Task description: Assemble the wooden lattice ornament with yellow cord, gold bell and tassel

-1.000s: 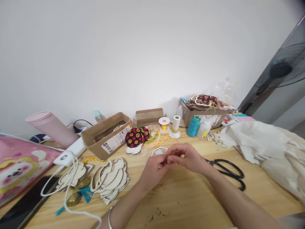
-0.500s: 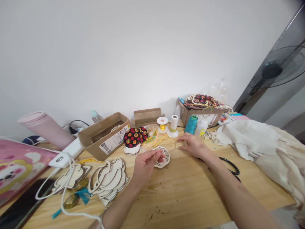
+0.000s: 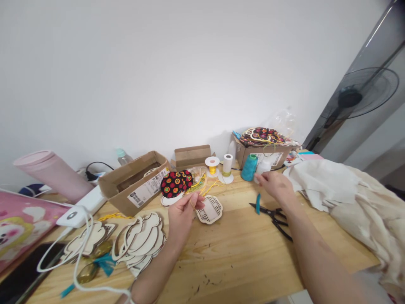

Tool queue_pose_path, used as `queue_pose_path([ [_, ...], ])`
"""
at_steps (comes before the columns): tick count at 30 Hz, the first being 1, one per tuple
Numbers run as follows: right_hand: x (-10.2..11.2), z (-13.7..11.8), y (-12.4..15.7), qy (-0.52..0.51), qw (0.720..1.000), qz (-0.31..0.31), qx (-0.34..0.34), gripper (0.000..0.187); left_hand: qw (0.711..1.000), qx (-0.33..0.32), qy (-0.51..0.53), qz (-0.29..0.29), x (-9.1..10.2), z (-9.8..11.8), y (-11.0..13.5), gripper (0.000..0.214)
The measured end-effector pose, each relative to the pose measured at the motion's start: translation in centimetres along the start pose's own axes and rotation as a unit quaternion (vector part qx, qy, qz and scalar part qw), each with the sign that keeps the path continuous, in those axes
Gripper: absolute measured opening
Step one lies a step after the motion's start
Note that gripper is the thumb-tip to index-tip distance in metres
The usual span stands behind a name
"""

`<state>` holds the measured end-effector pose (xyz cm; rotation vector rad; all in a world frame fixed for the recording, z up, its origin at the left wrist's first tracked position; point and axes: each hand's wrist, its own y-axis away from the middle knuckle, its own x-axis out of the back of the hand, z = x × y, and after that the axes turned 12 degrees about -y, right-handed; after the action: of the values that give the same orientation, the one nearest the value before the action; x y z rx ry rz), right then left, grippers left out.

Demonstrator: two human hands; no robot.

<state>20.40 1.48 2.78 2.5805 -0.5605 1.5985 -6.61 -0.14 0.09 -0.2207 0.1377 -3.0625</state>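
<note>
My left hand (image 3: 183, 211) is closed in a pinch on a thin yellow thread, just left of a flat wooden lattice cutout (image 3: 209, 209) lying on the wooden table (image 3: 240, 253). My right hand (image 3: 274, 185) is raised near the teal thread spool (image 3: 249, 167) and a white bottle (image 3: 263, 166), its fingers pinched together; a short teal piece (image 3: 258, 203) hangs below it. What the right hand's fingers hold is too small to make out. Black scissors (image 3: 274, 214) lie on the table under the right hand.
A stack of wooden cutouts (image 3: 141, 238) lies at left, with a white cable (image 3: 72, 249), an open cardboard box (image 3: 136, 182) and patterned fabric pieces (image 3: 175, 184). Thread spools (image 3: 211, 165), another box (image 3: 262, 147), cream cloth (image 3: 341, 190) and a standing fan (image 3: 360, 93) are at right.
My hands have parted: the right one moved right and back toward the teal spool, uncovering the scissors. The left stayed near the lattice cutout, pinching yellow thread. The view shifted right.
</note>
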Motion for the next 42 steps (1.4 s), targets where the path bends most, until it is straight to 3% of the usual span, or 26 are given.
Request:
queue_pose_path([
  [2, 0.1, -0.2, 0.2, -0.016, 0.999, 0.047, 0.002, 0.034, 1.000, -0.001, -0.003, -0.029, -0.2, 0.1, 0.2, 0.031],
  [5, 0.6, -0.7, 0.5, -0.083, 0.983, 0.152, 0.057, 0.032, 0.997, 0.001, 0.006, -0.071, -0.4, 0.4, 0.6, 0.032],
  [8, 1.2, -2.0, 1.1, -0.191, 0.948, 0.226, 0.120, 0.032, 0.994, -0.016, 0.017, -0.110, -0.5, 0.4, 0.8, 0.032],
  [10, 1.4, -3.6, 2.1, -0.278, 0.919, 0.228, 0.163, 0.025, 0.990, -0.026, 0.009, -0.136, -0.6, 0.2, 0.9, 0.031],
  [12, 1.0, -5.3, 3.3, -0.353, 0.894, 0.169, 0.218, 0.029, 0.984, -0.018, -0.003, -0.175, -0.8, 0.0, 1.0, 0.032],
  [17, -3.0, -7.3, 5.1, -0.414, 0.832, -0.150, 0.338, 0.028, 0.958, 0.059, 0.004, -0.280, -1.4, 0.0, 1.4, 0.040],
  [19, -4.3, -6.4, 4.4, -0.367, 0.859, -0.157, 0.322, 0.025, 0.956, 0.073, -0.001, -0.285, -1.5, 0.2, 1.5, 0.041],
  [22, -4.5, -4.0, 2.5, -0.169, 0.962, -0.093, 0.193, 0.019, 0.958, 0.069, -0.012, -0.279, -1.4, 0.2, 1.5, 0.042],
  [23, -4.1, -3.2, 1.9, -0.086, 0.984, -0.081, 0.137, 0.017, 0.958, 0.068, -0.016, -0.279, -1.4, 0.2, 1.5, 0.041],
  [26, -2.5, -1.6, 0.7, -0.017, 0.995, -0.068, 0.075, 0.017, 0.957, 0.070, -0.031, -0.281, -1.4, 0.0, 1.4, 0.042],
  [29, -1.8, -1.3, 0.7, 0.007, 0.996, -0.071, 0.055, 0.019, 0.957, 0.067, -0.038, -0.281, -1.4, 0.0, 1.3, 0.043],
  [37, -3.1, -1.7, 0.8, 0.028, 0.996, -0.071, 0.039, 0.018, 0.956, 0.056, -0.030, -0.286, -1.3, -0.3, 1.2, 0.040],
  [42, -2.7, -1.3, 0.6, -0.014, 0.992, -0.098, 0.075, 0.017, 0.957, 0.053, -0.030, -0.283, -1.3, -0.3, 1.3, 0.040],
])
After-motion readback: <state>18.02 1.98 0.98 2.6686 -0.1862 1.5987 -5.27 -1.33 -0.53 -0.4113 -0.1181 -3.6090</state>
